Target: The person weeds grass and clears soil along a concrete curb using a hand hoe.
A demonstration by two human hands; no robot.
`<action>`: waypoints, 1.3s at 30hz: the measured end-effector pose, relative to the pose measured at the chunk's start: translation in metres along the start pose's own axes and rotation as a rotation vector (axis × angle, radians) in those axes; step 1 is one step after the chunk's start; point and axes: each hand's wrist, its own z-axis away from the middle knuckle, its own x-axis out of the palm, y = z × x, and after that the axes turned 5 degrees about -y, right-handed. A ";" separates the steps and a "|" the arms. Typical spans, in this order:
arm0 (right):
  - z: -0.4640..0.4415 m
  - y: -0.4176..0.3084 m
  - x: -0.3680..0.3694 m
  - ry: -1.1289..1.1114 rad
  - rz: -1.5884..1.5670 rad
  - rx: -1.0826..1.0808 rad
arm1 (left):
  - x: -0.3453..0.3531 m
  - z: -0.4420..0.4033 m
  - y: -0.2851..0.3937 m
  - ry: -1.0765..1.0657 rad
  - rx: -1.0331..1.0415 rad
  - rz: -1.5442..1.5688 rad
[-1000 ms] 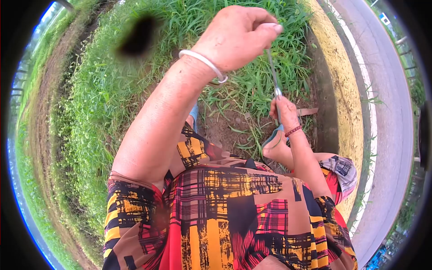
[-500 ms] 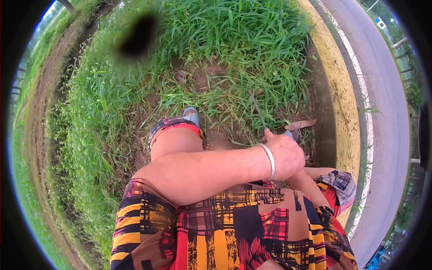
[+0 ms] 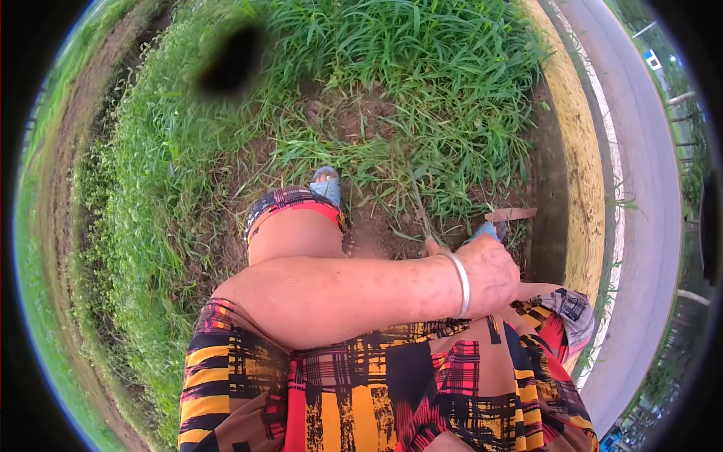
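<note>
My left arm crosses in front of me, and my left hand [image 3: 493, 275], with a silver bangle [image 3: 459, 282] at its wrist, lies bent over my right forearm. Its fingers curl down out of sight. Below the left wrist only a thumb or fingertip of my right hand [image 3: 434, 247] shows, closed at the near end of a sickle [image 3: 419, 200]. The thin, greyish blade points away from me, its far end among cut grass [image 3: 392, 162]. The handle is hidden.
Tall green grass [image 3: 407, 53] stands ahead, with bare soil [image 3: 369, 113] before it. My blue-shod feet, the left shoe [image 3: 325, 187] and right shoe [image 3: 482, 232], are on the ground. A dry leaf [image 3: 512, 214] lies near a yellow kerb [image 3: 576, 151] beside the road [image 3: 648, 188].
The blade has shifted left and nearer to me, and less of my right hand and forearm shows. My left hand has moved slightly right. The view has turned a little.
</note>
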 end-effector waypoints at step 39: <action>-0.180 -0.255 -0.045 -0.814 -0.753 0.394 | -0.025 0.041 -0.012 0.247 -0.358 0.016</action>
